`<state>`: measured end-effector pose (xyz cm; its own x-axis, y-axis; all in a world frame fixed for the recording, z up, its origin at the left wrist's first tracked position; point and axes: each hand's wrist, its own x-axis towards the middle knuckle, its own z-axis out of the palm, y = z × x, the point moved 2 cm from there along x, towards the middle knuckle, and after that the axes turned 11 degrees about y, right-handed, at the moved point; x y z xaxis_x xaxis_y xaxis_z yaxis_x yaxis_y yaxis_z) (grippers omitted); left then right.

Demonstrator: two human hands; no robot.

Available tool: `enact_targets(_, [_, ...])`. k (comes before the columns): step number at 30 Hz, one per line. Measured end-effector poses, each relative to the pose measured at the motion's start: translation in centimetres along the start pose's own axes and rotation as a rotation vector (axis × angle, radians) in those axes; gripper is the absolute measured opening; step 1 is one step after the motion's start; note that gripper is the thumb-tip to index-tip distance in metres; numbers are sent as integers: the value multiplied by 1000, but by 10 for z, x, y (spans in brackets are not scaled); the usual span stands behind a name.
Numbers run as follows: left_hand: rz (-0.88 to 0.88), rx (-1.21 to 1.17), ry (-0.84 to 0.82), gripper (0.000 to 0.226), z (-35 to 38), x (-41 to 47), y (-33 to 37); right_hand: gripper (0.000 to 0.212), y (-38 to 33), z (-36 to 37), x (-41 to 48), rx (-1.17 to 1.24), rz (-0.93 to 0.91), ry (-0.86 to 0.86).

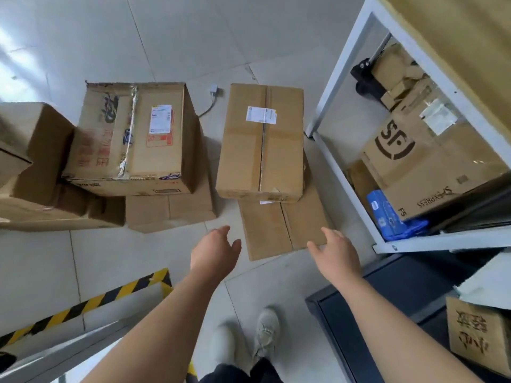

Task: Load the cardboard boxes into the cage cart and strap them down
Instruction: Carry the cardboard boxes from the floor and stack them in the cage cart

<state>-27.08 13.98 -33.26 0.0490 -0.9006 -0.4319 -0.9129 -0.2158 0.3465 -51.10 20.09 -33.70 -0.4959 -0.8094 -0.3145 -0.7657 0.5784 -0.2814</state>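
Note:
A plain taped cardboard box point(260, 142) with a white label sits on a lower, larger box point(279, 230) on the tiled floor ahead. To its left a printed, worn box point(130, 139) rests on another box point(171, 211). More boxes point(36, 150) stand at the far left. My left hand point(214, 251) and my right hand point(336, 251) reach out, fingers relaxed and empty, on either side of the lower box's near end. Neither hand touches a box.
A white metal rack point(336, 78) at the right holds an SF Express box point(431, 161) and a blue packet point(387, 214). A dark platform point(387, 288) with a small box point(478, 333) lies at lower right. A yellow-black striped edge point(91, 302) runs at lower left. My shoes point(249, 341) stand below.

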Motion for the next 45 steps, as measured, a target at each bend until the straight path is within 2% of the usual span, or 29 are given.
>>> enact_targets(7, [-34, -10, -121, 53, 136, 76, 1, 73, 66, 114, 70, -25, 119, -48])
enact_targets(10, [-58, -31, -130, 67, 193, 104, -5, 80, 93, 163, 97, -52, 139, -55])
enact_targets(15, [-191, -118, -114, 91, 278, 143, -28, 97, 131, 235, 147, -63, 216, -38])
enact_targets(21, [-328, -228, -107, 88, 347, 170, -48, 124, 171, 291, 199, -93, 324, -85])
enact_targets(26, [-341, -375, -81, 84, 373, 184, -59, 131, 190, 308, 225, -26, 389, -86])
enact_targets(32, [-406, -483, -56, 96, 378, 184, -76, 133, 186, 311, 224, -29, 441, -55])
enact_targets(38, [-443, -466, 2, 102, 340, 173, -100, 117, 163, 290, 184, -8, 467, -83])
enact_targets(45, [-485, -451, -2, 119, 293, 143, -110, 111, 137, 241, 137, 186, 502, -66])
